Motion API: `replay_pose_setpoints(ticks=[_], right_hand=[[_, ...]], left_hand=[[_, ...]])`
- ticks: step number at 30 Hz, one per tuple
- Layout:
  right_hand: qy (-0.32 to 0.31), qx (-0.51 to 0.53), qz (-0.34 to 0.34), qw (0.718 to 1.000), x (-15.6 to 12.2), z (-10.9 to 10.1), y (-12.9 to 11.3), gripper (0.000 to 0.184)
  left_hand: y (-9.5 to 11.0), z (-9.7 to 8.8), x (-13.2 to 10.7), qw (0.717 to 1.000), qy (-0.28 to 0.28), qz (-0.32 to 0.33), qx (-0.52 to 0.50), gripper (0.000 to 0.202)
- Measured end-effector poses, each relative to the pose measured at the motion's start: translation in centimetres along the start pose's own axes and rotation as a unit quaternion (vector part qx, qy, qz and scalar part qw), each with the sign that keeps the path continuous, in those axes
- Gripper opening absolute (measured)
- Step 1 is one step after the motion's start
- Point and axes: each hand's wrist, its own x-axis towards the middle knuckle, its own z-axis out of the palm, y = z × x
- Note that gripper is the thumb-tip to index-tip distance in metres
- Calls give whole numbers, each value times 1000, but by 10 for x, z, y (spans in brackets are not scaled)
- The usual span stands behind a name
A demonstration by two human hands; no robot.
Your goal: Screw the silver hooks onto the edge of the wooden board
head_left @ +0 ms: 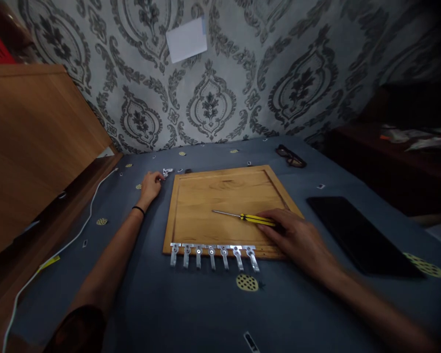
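A wooden board (228, 196) with a groove along its edges lies flat in front of me. My right hand (288, 225) rests over its right side, fingers wrapped round a screwdriver (257, 219) with a yellow and black handle; the shaft points left across the board. Along the near edge stands a row of several T-shaped silver metal fittings (211, 255), their narrow ends overhanging the edge. Past the board's far left corner, my left hand (152, 186) has its fingers pinched at a small cluster of similar metal pieces (167, 172). What exactly is between those fingertips is too small to tell.
A dark blue cloth (143, 294) with pineapple prints covers the surface. Dark glasses (291, 156) lie at the back right, a flat black slab (360, 235) at the right. A white cable (90, 215) runs beside wooden furniture (40, 147) on the left. Patterned wallpaper (209, 103) rises behind.
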Motion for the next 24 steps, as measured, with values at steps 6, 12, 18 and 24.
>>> replay_pose_setpoints(ticks=[6,12,18,24], right_hand=[[2,3,-6,1000,0,2,0,26],[0,3,-5,1000,1,0,-3,27],[-10,-1,-6,1000,2,-3,-5,25],[-13,-9,-4,1000,3,-3,-5,26]], left_hand=[[-4,-5,-2,1000,-4,-6,8,35],[-2,-10,-4,999,-19,-17,25,35],[-2,-15,-9,998,-47,-28,36,35],[-2,-19,-11,996,-68,-36,34,36]])
